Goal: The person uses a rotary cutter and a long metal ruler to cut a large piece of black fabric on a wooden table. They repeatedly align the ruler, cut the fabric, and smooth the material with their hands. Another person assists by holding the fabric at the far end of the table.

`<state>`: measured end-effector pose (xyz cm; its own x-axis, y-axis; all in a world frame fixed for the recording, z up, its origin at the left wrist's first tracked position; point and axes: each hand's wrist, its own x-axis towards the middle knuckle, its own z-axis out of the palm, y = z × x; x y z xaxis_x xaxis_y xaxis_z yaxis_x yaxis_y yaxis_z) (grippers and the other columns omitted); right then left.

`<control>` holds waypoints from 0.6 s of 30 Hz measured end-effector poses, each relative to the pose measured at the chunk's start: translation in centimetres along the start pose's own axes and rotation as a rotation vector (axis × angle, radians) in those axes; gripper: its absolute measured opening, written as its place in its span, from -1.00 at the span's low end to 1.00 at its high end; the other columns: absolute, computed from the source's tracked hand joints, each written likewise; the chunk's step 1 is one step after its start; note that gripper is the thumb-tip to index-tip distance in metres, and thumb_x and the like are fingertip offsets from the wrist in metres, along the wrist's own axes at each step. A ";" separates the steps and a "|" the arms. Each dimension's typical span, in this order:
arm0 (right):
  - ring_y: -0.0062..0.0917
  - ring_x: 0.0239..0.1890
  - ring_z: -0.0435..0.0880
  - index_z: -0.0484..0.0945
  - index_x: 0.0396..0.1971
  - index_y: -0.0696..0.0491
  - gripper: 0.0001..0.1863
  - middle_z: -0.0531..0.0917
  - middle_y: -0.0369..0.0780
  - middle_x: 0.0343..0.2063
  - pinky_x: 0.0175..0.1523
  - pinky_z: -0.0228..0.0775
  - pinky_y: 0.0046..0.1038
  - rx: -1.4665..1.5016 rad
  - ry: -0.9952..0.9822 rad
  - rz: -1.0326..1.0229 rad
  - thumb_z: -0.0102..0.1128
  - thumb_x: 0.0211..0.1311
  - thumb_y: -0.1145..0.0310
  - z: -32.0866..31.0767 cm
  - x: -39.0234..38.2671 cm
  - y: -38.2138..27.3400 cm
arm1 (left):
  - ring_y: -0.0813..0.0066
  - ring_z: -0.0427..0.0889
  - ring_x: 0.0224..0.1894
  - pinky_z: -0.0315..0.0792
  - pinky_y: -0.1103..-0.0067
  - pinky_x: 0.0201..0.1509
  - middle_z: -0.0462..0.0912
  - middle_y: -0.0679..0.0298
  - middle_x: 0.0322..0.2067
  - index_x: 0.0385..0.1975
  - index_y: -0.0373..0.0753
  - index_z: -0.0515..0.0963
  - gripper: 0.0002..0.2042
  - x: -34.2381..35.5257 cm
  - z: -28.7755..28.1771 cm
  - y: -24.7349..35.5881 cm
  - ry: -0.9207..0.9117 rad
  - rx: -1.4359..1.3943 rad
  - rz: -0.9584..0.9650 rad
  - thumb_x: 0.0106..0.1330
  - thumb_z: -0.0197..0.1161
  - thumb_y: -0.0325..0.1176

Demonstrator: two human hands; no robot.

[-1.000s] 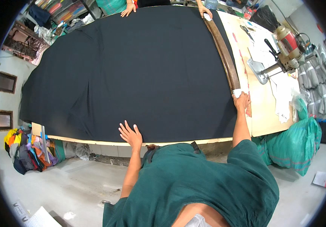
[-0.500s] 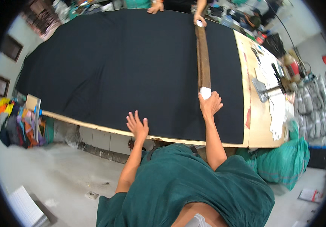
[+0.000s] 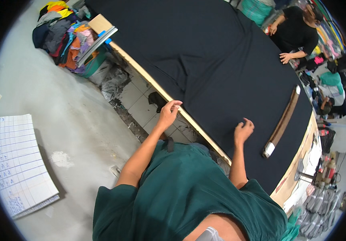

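A wide black cloth [image 3: 221, 52] covers the table, with creases across its middle. My left hand [image 3: 168, 112] is at the pale near edge [image 3: 149, 80], fingers loosely bent and apart, with no object visible in it. My right hand [image 3: 243, 130] hovers over the cloth, fingers curled but separate, holding nothing. To its right a long brown bar [image 3: 282, 121] with white-wrapped ends lies on the cloth.
A co-worker [image 3: 295, 32] in black stands across the table, one hand on the cloth. A clothes pile [image 3: 56, 34] and metal rail [image 3: 94, 46] sit at upper left, a gridded paper stack [image 3: 14, 164] at left, a cutting machine [image 3: 307, 174] at right.
My view has swung leftward. My right hand has released the bar and moved left of it; the co-worker's hand has left it too. My left hand has shifted toward the table edge.
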<state>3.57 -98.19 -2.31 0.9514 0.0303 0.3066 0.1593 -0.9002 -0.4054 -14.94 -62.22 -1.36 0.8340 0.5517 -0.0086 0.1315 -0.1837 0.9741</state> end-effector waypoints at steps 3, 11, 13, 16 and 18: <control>-0.21 0.14 0.60 0.71 -0.02 0.07 -0.73 0.59 -0.05 0.04 0.21 0.49 -0.23 0.291 -0.136 -0.259 0.18 0.35 0.53 4.4 -2.6 -12.3 | 0.45 0.73 -0.06 0.61 0.49 0.07 0.77 0.22 -0.04 0.12 -0.23 0.65 -0.76 2.1 -6.6 -1.9 0.106 -0.166 -0.095 0.60 0.13 -0.35; -0.25 -0.20 0.78 0.54 0.12 0.08 -0.64 0.74 -0.09 -0.23 -0.17 0.59 -0.27 0.111 -0.658 -0.171 0.28 0.43 0.28 9.6 -2.7 -30.2 | 0.54 0.70 -0.09 0.54 0.57 -0.05 0.75 0.21 -0.01 0.21 -0.21 0.58 -0.68 7.5 -18.0 -2.7 0.239 -0.319 -0.328 0.61 0.15 -0.22; -0.13 -0.13 0.76 0.49 0.16 0.04 -0.58 0.70 -0.06 -0.15 -0.15 0.60 -0.19 0.069 -0.513 -0.379 0.32 0.39 0.25 10.8 -2.1 -31.2 | 0.54 0.70 -0.08 0.54 0.56 -0.04 0.75 0.21 0.00 0.22 -0.21 0.58 -0.68 9.4 -19.3 -3.2 0.282 -0.390 -0.330 0.61 0.15 -0.21; -0.07 -0.10 0.74 0.46 0.18 0.01 -0.52 0.63 -0.05 -0.09 -0.14 0.61 -0.12 0.036 -0.455 -0.500 0.37 0.34 0.23 12.2 -1.5 -31.6 | 0.49 0.71 0.02 0.54 0.53 0.00 0.75 0.19 0.06 0.23 -0.20 0.57 -0.66 12.9 -21.4 -2.6 0.252 -0.427 -0.356 0.62 0.15 -0.18; -0.07 -0.12 0.74 0.45 0.18 0.01 -0.51 0.60 -0.06 -0.09 -0.14 0.62 -0.10 0.025 -0.470 -0.481 0.38 0.32 0.23 13.0 -1.0 -31.8 | 0.46 0.70 0.11 0.54 0.51 0.03 0.75 0.19 0.07 0.25 -0.20 0.56 -0.64 16.1 -22.9 -2.8 0.250 -0.407 -0.374 0.62 0.14 -0.16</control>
<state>1.02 -63.97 -0.97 0.7857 0.6164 0.0524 0.5945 -0.7291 -0.3390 -14.17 -34.17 0.91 0.6128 0.7026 -0.3618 0.1349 0.3581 0.9239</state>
